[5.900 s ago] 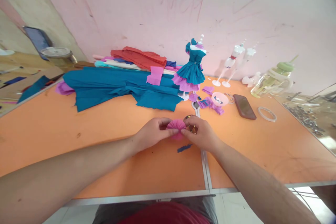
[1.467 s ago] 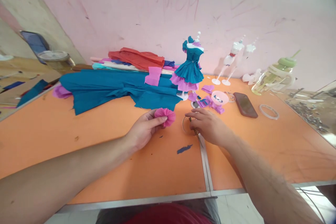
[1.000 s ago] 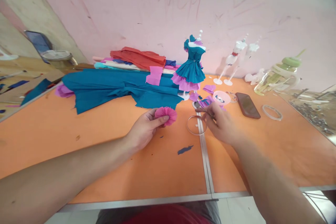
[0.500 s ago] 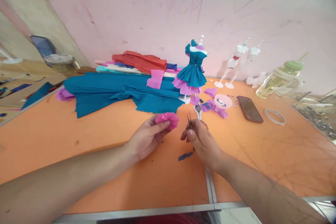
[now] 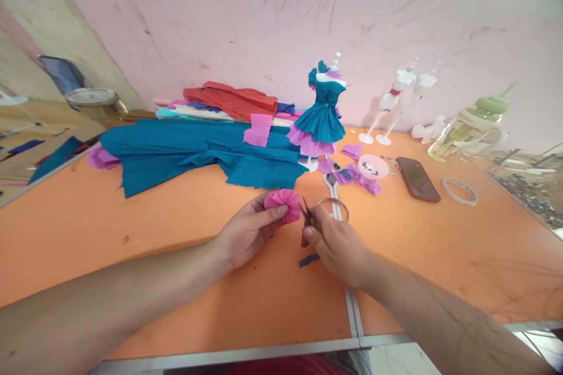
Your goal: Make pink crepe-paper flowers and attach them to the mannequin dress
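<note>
– In the head view, what has the left hand (image 5: 250,229) got?
– A pink pleated rosette (image 5: 284,205), pinched between thumb and fingers over the table (image 5: 185,299).
– And the right hand (image 5: 338,241)?
– Curled round a pointed tool (image 5: 309,218), its two tips parted, just beside the rosette's right edge.

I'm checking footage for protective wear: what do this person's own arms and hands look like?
The left forearm and right forearm are bare, with no sleeves in view. The left hand and right hand show no gloves, rings or watch. A small spot marks the left forearm.
</note>
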### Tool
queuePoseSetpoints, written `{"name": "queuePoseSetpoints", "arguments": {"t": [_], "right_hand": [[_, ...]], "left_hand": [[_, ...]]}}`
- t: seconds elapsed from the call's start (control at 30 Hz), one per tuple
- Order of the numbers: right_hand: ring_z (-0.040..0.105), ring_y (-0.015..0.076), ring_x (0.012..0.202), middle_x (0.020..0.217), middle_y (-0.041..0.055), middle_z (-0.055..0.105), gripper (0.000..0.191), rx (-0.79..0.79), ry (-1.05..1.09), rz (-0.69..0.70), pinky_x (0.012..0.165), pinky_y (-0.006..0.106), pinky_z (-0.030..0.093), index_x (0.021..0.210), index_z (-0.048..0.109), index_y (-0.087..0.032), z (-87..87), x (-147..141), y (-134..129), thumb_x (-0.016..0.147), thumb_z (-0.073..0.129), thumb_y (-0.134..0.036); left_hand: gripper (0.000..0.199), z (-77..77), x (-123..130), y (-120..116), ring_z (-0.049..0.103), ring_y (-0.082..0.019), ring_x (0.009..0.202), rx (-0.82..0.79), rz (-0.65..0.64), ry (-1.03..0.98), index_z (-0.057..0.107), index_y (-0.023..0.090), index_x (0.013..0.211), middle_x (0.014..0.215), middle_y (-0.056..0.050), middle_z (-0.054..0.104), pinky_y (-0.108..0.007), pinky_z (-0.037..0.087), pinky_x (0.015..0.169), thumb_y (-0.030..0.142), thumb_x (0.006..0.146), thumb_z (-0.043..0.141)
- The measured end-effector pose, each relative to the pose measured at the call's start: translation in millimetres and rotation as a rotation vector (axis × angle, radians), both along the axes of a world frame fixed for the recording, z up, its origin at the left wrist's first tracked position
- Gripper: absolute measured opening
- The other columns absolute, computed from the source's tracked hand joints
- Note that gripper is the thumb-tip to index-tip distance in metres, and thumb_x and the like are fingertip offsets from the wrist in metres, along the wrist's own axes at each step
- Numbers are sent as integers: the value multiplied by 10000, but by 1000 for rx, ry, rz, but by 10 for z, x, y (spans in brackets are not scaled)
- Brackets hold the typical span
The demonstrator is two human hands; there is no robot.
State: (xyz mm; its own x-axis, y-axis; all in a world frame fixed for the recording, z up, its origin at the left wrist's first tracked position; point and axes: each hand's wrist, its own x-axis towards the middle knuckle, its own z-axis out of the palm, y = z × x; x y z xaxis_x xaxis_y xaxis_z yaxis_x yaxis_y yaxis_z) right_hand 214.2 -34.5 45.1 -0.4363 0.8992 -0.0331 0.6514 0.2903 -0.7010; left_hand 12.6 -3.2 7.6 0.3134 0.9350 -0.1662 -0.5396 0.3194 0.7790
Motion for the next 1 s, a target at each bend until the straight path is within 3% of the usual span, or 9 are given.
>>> {"name": "queuePoseSetpoints", "arguments": {"t": [0.17, 0.43, 1.0], "right_hand": [[688, 205, 779, 923, 52, 744, 179, -138, -14, 28, 703, 364, 500, 948, 401, -242, 74, -30, -1, 1022, 345, -395], [664, 179, 760, 881, 21, 718, 169, -113, 11, 27, 686, 304, 475, 943, 382, -247, 53, -9, 3, 1028, 349, -390], [642, 191, 740, 871, 27, 707, 196, -165, -38, 11, 693, 317, 474, 920, 379, -250, 53, -32, 19, 1011, 366, -423]], "left_hand": [[213, 4, 8, 1, 698, -159, 932, 15, -23, 16, 786, 168, 953, 994, -45, 773, -251, 544, 885, 231, 761, 853], [211, -19, 1, 0, 700, -166, 902, 25, -46, -8, 786, 161, 975, 993, -56, 771, -262, 545, 878, 218, 778, 832], [205, -1, 17, -7, 698, -167, 885, 13, -40, 7, 794, 167, 926, 956, -45, 773, -265, 549, 861, 238, 746, 860]]}}
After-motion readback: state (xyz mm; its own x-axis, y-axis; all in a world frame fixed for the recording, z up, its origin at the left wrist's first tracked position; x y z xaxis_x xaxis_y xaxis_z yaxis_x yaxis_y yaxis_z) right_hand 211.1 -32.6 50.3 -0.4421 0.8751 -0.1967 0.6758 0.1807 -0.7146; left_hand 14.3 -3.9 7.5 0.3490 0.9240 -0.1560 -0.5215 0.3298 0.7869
